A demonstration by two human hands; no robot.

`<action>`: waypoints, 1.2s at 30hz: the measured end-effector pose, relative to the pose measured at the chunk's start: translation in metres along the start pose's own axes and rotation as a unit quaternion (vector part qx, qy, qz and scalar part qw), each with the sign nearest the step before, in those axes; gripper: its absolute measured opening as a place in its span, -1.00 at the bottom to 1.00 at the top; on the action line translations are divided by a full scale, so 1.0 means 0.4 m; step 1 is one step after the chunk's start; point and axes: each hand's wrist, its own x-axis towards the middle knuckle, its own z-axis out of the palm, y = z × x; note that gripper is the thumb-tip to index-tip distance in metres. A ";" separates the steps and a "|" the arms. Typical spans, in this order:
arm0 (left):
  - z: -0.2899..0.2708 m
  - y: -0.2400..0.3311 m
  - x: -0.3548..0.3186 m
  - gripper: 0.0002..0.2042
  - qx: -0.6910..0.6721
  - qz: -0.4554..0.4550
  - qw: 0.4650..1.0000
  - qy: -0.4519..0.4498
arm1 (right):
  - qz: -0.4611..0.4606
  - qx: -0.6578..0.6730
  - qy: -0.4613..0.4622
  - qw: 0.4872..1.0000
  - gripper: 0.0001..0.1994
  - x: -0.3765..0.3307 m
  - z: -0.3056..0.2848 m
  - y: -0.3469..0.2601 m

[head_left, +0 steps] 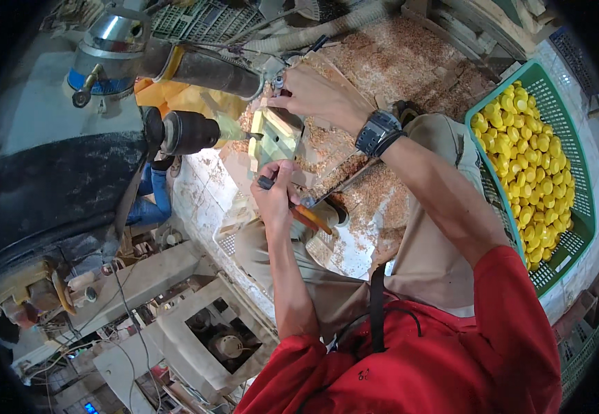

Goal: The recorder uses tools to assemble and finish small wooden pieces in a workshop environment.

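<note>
My left hand (275, 190) is closed round an orange-handled tool (315, 218) that looks like pliers; its dark end sticks out beside the thumb. Just above that hand is a pale yellow block-like fixture (278, 141) with holes and raised side pieces. Beyond the fixture, my right hand (316, 93) has its fingers bent together at a small metal fitting (278, 84); what they grip is partly hidden. A dark chuck (190, 133) of a large machine points at the fixture from the left, with a slim tip reaching it.
The grey-black machine body (58, 159) fills the left side. A green basket (582, 200) full of small yellow caps (527, 172) stands at the right. Wood shavings (396, 69) cover the floor ahead. A metal frame with cables (203, 338) lies at the lower left.
</note>
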 end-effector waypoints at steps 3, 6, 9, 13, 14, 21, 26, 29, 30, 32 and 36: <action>-0.015 -0.010 0.000 -0.83 -0.004 -0.010 1.000 0.002 | 0.055 -0.005 -0.066 0.996 -0.50 0.005 -0.042 -0.045; -0.015 -0.011 0.001 -0.83 -0.013 -0.016 1.000 -0.002 | 0.054 -0.015 -0.044 0.997 -0.37 0.001 -0.035 -0.038; -0.010 -0.006 0.000 -0.84 -0.006 -0.010 1.000 -0.007 | 0.016 -0.030 -0.010 0.999 -0.38 0.002 -0.010 -0.015; -0.011 -0.008 0.001 -0.84 0.005 -0.001 1.000 -0.005 | 0.026 -0.049 -0.042 0.998 -0.39 0.005 -0.022 -0.029; -0.015 -0.011 0.001 -0.84 0.007 -0.002 1.000 -0.004 | 0.031 -0.058 -0.044 0.997 -0.39 0.002 -0.023 -0.038; -0.013 -0.008 -0.001 -0.85 0.014 0.000 1.000 -0.013 | 0.033 -0.068 -0.056 0.996 -0.39 0.005 -0.020 -0.021; -0.007 -0.001 -0.002 -0.85 0.011 0.003 1.000 -0.012 | -0.014 -0.080 -0.018 0.997 -0.40 -0.005 -0.008 -0.019; 0.003 0.004 0.000 -0.84 0.003 0.005 1.000 -0.010 | -0.052 -0.084 0.041 0.994 -0.43 -0.003 0.018 -0.003; -0.001 -0.002 0.002 -0.84 0.003 0.004 1.000 -0.008 | -0.034 -0.078 0.002 0.996 -0.45 -0.001 0.008 -0.012; -0.009 -0.004 -0.004 -0.85 0.004 0.004 1.000 -0.003 | -0.001 -0.062 -0.073 0.995 -0.48 0.005 -0.032 -0.058; 0.000 0.008 -0.004 -0.85 0.003 0.006 1.000 -0.006 | -0.048 -0.064 0.004 0.997 -0.54 -0.010 -0.046 -0.014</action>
